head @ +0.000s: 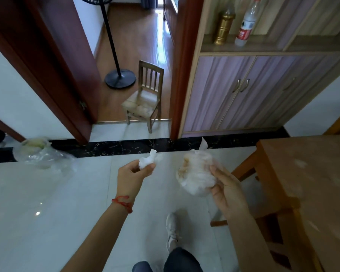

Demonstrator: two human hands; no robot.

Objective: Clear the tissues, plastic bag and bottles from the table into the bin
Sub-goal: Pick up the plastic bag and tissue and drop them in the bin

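It was a home: tiled floor (47, 203), wooden table (312, 173), cabinet (253, 91), a small chair (145, 97) and a fan (114, 55) in the doorway.

Left hand (133, 174) pinches a crumpled tissue (150, 160); right hand (227, 190) grips a plastic bag (196, 173) beside the table (310, 173).

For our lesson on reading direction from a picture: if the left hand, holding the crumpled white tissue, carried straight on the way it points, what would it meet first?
The left hand with the crumpled white tissue points forward and slightly right over bare tiles. The way looks free up to the small wooden chair in the doorway, though depth is hard to judge.
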